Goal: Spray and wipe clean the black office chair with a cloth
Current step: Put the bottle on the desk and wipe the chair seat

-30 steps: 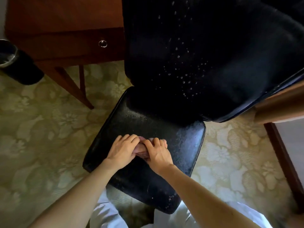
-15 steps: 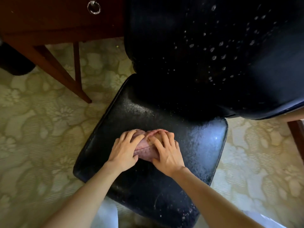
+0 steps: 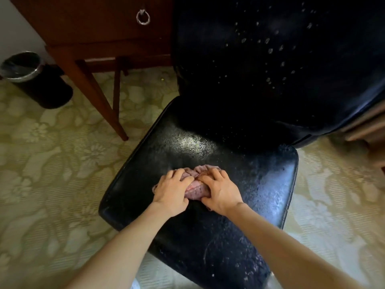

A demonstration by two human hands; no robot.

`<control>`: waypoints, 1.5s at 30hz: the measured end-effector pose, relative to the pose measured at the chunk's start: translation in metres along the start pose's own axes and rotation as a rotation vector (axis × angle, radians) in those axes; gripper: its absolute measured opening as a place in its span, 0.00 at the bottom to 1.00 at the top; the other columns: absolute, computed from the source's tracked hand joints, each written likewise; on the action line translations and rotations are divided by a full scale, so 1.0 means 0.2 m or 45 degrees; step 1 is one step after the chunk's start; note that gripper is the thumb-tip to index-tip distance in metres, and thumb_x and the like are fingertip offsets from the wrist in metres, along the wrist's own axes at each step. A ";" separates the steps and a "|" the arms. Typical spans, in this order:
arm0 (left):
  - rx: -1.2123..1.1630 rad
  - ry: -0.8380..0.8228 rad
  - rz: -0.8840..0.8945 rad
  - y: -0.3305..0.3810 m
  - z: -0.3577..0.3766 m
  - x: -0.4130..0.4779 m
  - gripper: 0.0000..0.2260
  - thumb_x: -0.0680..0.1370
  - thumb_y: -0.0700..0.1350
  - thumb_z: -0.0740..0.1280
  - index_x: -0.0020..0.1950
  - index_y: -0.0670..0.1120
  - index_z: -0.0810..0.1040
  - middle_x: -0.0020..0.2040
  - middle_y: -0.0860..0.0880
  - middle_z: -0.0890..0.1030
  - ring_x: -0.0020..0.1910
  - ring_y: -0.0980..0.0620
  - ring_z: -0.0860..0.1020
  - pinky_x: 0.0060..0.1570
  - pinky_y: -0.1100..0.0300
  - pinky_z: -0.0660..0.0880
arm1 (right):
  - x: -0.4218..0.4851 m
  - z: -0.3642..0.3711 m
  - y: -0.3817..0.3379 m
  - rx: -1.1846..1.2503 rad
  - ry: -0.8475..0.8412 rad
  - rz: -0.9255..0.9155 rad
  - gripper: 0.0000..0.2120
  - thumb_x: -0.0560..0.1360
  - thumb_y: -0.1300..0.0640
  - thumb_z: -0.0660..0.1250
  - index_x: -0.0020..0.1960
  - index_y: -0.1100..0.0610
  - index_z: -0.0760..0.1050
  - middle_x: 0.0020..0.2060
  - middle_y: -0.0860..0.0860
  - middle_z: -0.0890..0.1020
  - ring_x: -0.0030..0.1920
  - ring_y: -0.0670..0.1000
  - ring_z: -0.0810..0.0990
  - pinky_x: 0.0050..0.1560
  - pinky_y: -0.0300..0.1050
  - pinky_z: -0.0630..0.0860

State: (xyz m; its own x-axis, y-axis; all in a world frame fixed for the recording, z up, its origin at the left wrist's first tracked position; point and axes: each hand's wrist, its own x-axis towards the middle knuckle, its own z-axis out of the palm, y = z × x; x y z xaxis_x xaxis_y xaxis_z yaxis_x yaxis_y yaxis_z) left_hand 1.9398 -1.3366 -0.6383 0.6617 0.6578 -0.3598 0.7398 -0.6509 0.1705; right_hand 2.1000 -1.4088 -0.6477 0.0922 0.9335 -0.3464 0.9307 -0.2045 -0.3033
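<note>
Well left of the chair seat (image 3: 260, 184), and farther back, a black waste bin (image 3: 41, 88) stands on the patterned carpet (image 3: 52, 163). Between bin and seat stands a wooden desk (image 3: 93, 32), its drawer bearing a metal ring pull (image 3: 143, 17). At the middle of the seat, the left hand (image 3: 171, 191) bears down on a bunched pink cloth (image 3: 194, 190), fingers bent over its left part and gripping it. The right hand (image 3: 221, 191) grips the cloth's right part likewise, just beside the left. The cloth lies against the seat. The seat surface shows fine speckling. Behind the seat rises the black backrest (image 3: 229, 69), carrying scattered droplets (image 3: 268, 51) toward its right.
</note>
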 end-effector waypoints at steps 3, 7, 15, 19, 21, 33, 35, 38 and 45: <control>-0.035 0.021 -0.014 0.06 0.05 -0.06 0.27 0.73 0.51 0.67 0.72 0.56 0.64 0.69 0.50 0.63 0.66 0.46 0.63 0.69 0.50 0.63 | -0.07 0.05 0.02 0.007 0.021 0.015 0.30 0.70 0.45 0.67 0.70 0.46 0.66 0.71 0.51 0.62 0.69 0.57 0.60 0.65 0.52 0.69; -0.024 0.059 -0.014 0.14 0.11 -0.17 0.26 0.74 0.50 0.66 0.71 0.54 0.65 0.67 0.48 0.65 0.65 0.44 0.66 0.66 0.50 0.65 | -0.21 0.11 0.03 0.045 0.070 0.039 0.30 0.68 0.46 0.68 0.70 0.46 0.67 0.66 0.51 0.67 0.64 0.57 0.64 0.62 0.52 0.71; -0.106 0.010 -0.053 0.35 0.34 -0.46 0.28 0.73 0.50 0.68 0.70 0.58 0.62 0.69 0.48 0.61 0.66 0.41 0.64 0.61 0.42 0.71 | -0.61 0.25 0.04 -0.008 0.069 0.061 0.32 0.68 0.49 0.69 0.71 0.45 0.66 0.68 0.51 0.66 0.64 0.57 0.64 0.64 0.50 0.69; -0.127 0.034 -0.053 0.43 0.42 -0.56 0.28 0.73 0.47 0.68 0.69 0.59 0.61 0.70 0.49 0.60 0.67 0.42 0.63 0.60 0.42 0.72 | -0.75 0.30 0.05 -0.036 0.093 0.074 0.32 0.68 0.49 0.68 0.71 0.44 0.65 0.67 0.49 0.66 0.65 0.56 0.63 0.64 0.48 0.70; -0.136 0.061 -0.052 0.46 0.44 -0.59 0.28 0.73 0.45 0.68 0.69 0.59 0.61 0.70 0.49 0.59 0.67 0.42 0.62 0.60 0.41 0.71 | -0.80 0.31 0.07 -0.041 0.108 0.078 0.32 0.68 0.49 0.69 0.71 0.44 0.65 0.68 0.49 0.65 0.66 0.56 0.62 0.64 0.49 0.70; -0.158 0.116 -0.092 0.63 0.53 -0.57 0.28 0.74 0.46 0.69 0.70 0.60 0.62 0.71 0.48 0.60 0.69 0.42 0.61 0.62 0.41 0.70 | -0.88 0.36 0.22 0.002 0.231 0.034 0.30 0.67 0.51 0.69 0.68 0.45 0.69 0.66 0.49 0.69 0.67 0.56 0.63 0.68 0.49 0.66; -0.135 0.114 -0.103 0.67 0.53 -0.56 0.27 0.74 0.45 0.68 0.71 0.58 0.63 0.72 0.47 0.61 0.69 0.41 0.61 0.64 0.42 0.69 | -0.87 0.37 0.26 0.022 0.237 0.020 0.30 0.66 0.52 0.69 0.67 0.44 0.70 0.64 0.48 0.69 0.66 0.56 0.64 0.67 0.48 0.67; -0.099 0.165 -0.097 0.71 0.53 -0.55 0.26 0.75 0.45 0.68 0.71 0.56 0.64 0.71 0.47 0.61 0.69 0.41 0.61 0.65 0.45 0.69 | -0.85 0.36 0.31 0.038 0.250 -0.003 0.29 0.65 0.53 0.70 0.66 0.44 0.71 0.64 0.47 0.70 0.65 0.56 0.63 0.63 0.50 0.70; -0.080 0.165 -0.115 0.78 0.51 -0.54 0.26 0.75 0.43 0.67 0.69 0.56 0.62 0.69 0.47 0.61 0.64 0.41 0.63 0.60 0.45 0.72 | -0.86 0.33 0.38 -0.010 0.276 -0.037 0.29 0.66 0.53 0.69 0.67 0.43 0.69 0.64 0.47 0.69 0.66 0.56 0.62 0.59 0.53 0.75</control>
State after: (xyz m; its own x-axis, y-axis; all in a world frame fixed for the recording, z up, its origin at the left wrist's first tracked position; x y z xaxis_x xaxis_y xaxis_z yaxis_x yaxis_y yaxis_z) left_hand 1.9714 -1.5479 -0.6665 0.5993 0.7586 -0.2556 0.8005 -0.5646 0.2010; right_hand 2.1313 -1.6043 -0.6703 0.1386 0.9807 -0.1381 0.9368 -0.1751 -0.3030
